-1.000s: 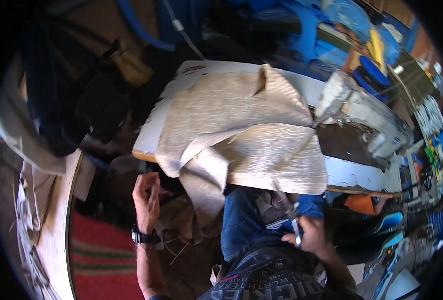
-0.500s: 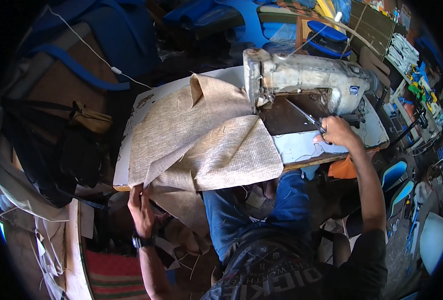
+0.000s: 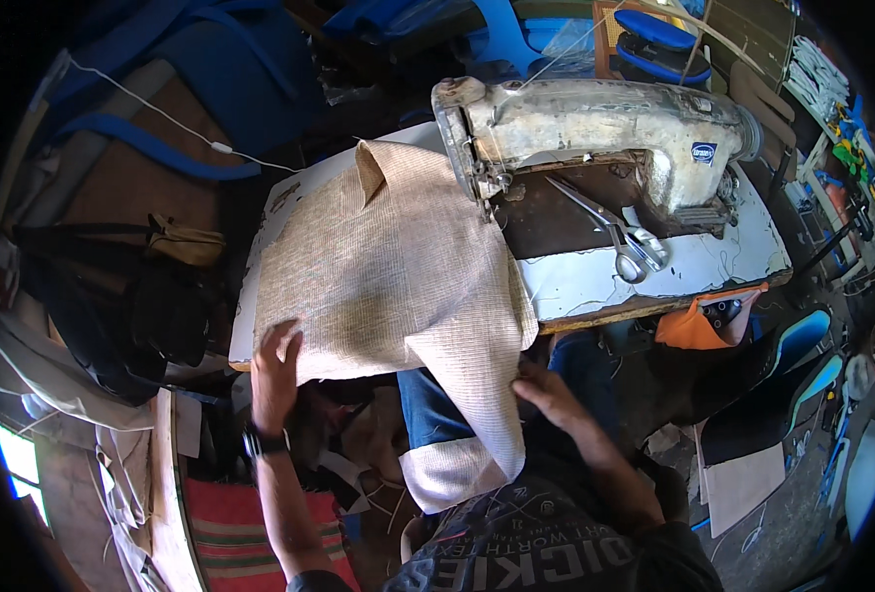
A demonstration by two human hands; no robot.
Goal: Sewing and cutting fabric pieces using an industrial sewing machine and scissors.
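A large piece of beige woven fabric [image 3: 378, 266] covers the left part of the sewing table, and its near right part hangs over the front edge onto my lap. At the fabric's near left edge is my left hand [image 3: 276, 370], its fingers bent and apart against the cloth. My right hand [image 3: 551, 395] is closed at the hanging part's right edge, its fingertips partly hidden. Scissors [image 3: 623, 242] lie on the table below the arm of an old, worn sewing machine [image 3: 575, 123]. The fabric's far right side reaches the machine's needle end.
The white tabletop [image 3: 575, 286] has chipped edges. An orange pouch [image 3: 704, 326] hangs under its right front. A black bag [image 3: 166, 311] is at the left, and a white cord [image 3: 161, 113] runs behind. A crowded shelf [image 3: 837, 178] stands far right.
My right hand has put the scissors down on the table and moved to the fabric's near edge. The folded-over fabric is now spread flatter, with one part drawn down over my lap.
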